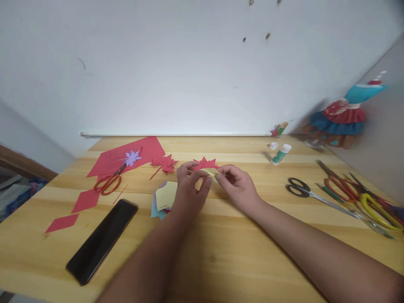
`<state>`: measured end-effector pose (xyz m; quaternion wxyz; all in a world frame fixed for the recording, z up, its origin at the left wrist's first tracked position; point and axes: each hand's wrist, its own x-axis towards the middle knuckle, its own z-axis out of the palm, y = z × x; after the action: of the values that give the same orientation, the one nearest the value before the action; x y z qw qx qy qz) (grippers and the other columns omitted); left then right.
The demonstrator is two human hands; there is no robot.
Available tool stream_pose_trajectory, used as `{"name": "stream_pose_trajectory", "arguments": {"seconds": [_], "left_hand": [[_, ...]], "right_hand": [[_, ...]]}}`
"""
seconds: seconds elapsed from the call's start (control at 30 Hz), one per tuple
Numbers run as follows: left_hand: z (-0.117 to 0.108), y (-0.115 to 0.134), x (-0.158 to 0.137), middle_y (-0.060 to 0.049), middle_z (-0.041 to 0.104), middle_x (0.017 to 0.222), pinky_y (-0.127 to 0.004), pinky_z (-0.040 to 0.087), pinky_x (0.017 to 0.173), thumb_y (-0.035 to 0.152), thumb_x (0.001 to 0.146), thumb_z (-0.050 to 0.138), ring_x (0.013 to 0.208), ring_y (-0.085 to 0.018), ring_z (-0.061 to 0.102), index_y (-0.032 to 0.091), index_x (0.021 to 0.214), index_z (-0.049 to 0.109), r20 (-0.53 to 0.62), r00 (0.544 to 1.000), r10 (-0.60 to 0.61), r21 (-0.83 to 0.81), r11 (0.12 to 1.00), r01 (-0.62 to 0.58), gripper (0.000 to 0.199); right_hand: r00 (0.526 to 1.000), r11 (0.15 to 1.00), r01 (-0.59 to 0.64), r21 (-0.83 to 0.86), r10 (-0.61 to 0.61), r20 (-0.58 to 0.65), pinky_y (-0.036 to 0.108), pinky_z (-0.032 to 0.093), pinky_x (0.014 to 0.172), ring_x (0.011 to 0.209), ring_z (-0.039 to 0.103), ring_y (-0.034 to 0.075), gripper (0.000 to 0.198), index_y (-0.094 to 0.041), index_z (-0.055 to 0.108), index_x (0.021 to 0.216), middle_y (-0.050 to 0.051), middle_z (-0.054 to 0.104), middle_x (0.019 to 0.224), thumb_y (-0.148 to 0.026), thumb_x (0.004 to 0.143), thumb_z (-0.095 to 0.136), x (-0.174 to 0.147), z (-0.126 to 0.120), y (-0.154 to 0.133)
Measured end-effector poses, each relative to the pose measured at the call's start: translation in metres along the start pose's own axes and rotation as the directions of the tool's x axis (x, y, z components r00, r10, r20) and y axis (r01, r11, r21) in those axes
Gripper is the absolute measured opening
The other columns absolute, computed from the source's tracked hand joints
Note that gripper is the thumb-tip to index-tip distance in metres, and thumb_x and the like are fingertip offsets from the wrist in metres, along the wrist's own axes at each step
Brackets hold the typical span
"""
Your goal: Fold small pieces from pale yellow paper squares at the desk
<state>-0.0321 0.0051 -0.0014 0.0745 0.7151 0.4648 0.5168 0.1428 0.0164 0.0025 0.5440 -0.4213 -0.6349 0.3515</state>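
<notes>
Between my two hands, above the middle of the wooden table, is a small piece of pale yellow paper. My left hand pinches its left side, with the fingers bent over it. The thumb and forefinger of my right hand close on its right edge. Just behind the paper lies a red paper leaf, partly hidden by my hands. A second red paper leaf with a stem rests to the left. Beside my left wrist sits a stack of coloured paper squares, yellow on top.
Orange-handled scissors, a purple paper leaf, red sheets and a phone lie at left. On the right are a glue stick, its white cap, black-handled scissors, more scissors and a paper dress figure.
</notes>
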Motion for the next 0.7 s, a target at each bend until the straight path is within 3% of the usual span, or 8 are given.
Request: {"name": "stream_pose_trajectory", "arguments": {"seconds": [0.13,0.27,0.53,0.7], "left_hand": [[-0.001,0.0,0.004,-0.01,0.066,0.128,-0.048,0.05,0.107,0.019,0.092,0.069,0.123,-0.026,0.061,0.023,0.094,0.07,0.002,0.999,0.042,-0.085,0.995,-0.042,0.004],[-0.004,0.004,0.006,-0.007,0.075,0.109,-0.041,0.054,0.096,0.02,0.095,0.066,0.106,-0.021,0.069,0.022,0.093,0.065,0.032,0.997,0.076,-0.183,0.981,-0.069,0.003],[-0.007,0.011,0.0,-0.003,0.071,0.088,-0.033,0.053,0.08,0.024,0.092,0.068,0.083,-0.018,0.066,0.022,0.093,0.064,0.093,0.992,-0.088,-0.21,0.972,0.106,0.005],[-0.005,0.012,-0.003,-0.003,0.071,0.094,-0.032,0.054,0.085,0.023,0.09,0.07,0.088,-0.017,0.066,0.024,0.117,0.065,0.099,0.983,-0.154,-0.317,0.932,0.178,0.027]], "right_hand": [[0.988,0.975,0.151,-0.165,-0.145,0.047,0.033,0.051,0.074,0.08,0.065,0.019,0.01,-0.024,0.071,0.095,0.004,0.072,0.09,-0.028,0.096,0.063,-0.004,-0.004,-0.003],[0.97,0.952,0.237,-0.193,-0.221,0.101,0.034,0.051,0.071,0.076,0.065,0.019,0.015,-0.024,0.07,0.093,0.003,0.072,0.085,-0.03,0.1,0.059,-0.005,-0.007,-0.008],[0.934,0.895,0.354,-0.272,-0.353,0.054,0.034,0.054,0.066,0.068,0.068,0.02,0.008,-0.026,0.069,0.087,0.003,0.076,0.079,-0.028,0.094,0.065,-0.008,-0.004,-0.015],[0.925,0.895,0.372,-0.248,-0.381,0.012,0.036,0.057,0.068,0.071,0.07,0.02,0.005,-0.026,0.068,0.088,0.003,0.075,0.08,-0.024,0.092,0.066,-0.01,-0.002,-0.017]]}}
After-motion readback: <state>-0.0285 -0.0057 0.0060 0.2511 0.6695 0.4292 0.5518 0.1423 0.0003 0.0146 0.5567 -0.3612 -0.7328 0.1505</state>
